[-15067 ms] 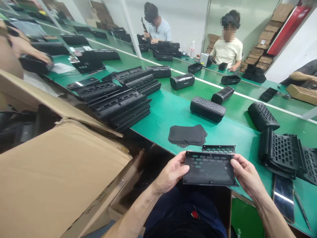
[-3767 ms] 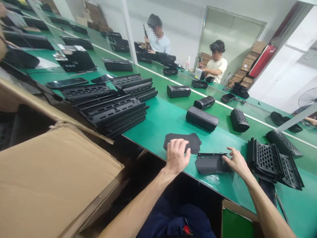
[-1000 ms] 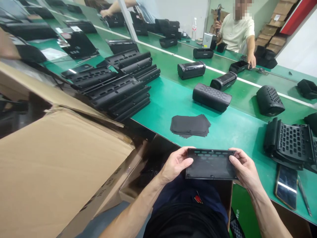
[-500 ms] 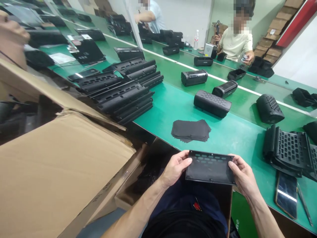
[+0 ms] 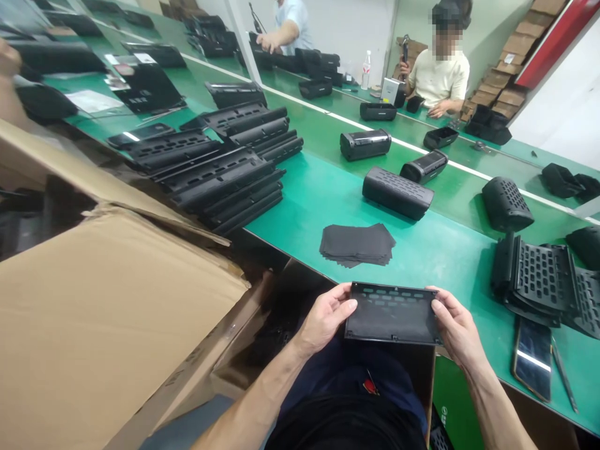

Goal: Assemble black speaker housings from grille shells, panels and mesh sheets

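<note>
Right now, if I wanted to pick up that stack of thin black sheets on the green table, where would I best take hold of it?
Take the stack of black sheets at its near edge, coming from the seated person's side. It lies flat and fanned, so the sheet corners stick out there for fingers to pinch. Bare green table lies around it, so nothing blocks the approach.

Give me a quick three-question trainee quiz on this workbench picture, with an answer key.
1. True or false: both hands grip the black slotted panel.
2. What lies on the green bench just beyond the panel? A) stack of black sheets B) water bottle C) screwdriver
3. Which flat device lies right of the right hand?

Key: 1. True; the left hand holds the other end. 2. A, the stack of black sheets. 3. A phone.
</note>
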Available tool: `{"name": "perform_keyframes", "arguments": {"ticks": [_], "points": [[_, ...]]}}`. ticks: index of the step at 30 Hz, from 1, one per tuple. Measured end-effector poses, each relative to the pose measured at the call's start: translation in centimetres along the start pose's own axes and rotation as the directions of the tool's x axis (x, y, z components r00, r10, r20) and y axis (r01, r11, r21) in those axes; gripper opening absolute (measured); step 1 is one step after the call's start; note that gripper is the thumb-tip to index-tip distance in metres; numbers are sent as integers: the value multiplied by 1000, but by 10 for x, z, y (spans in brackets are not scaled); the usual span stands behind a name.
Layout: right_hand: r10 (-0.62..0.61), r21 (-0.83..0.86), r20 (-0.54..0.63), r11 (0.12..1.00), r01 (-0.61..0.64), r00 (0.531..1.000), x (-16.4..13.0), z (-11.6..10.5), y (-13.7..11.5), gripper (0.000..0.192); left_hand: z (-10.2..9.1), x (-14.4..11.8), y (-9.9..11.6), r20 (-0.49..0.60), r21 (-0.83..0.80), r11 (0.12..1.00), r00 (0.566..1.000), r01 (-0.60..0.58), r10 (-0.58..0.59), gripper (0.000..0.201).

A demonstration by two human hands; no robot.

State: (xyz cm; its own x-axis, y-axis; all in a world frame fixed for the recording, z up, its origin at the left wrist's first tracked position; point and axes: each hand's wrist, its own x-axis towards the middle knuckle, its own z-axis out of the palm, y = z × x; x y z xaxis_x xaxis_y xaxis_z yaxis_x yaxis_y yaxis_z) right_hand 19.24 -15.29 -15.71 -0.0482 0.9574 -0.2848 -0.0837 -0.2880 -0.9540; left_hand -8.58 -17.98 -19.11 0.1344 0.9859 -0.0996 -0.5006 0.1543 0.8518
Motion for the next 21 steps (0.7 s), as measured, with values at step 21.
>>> {"name": "perform_keyframes", "arguments": {"ticks": [21], "points": [[44, -33, 284, 999, -36, 958, 10, 23, -34, 46, 4, 4, 15, 287, -423, 758, 867, 497, -408, 63]]}}
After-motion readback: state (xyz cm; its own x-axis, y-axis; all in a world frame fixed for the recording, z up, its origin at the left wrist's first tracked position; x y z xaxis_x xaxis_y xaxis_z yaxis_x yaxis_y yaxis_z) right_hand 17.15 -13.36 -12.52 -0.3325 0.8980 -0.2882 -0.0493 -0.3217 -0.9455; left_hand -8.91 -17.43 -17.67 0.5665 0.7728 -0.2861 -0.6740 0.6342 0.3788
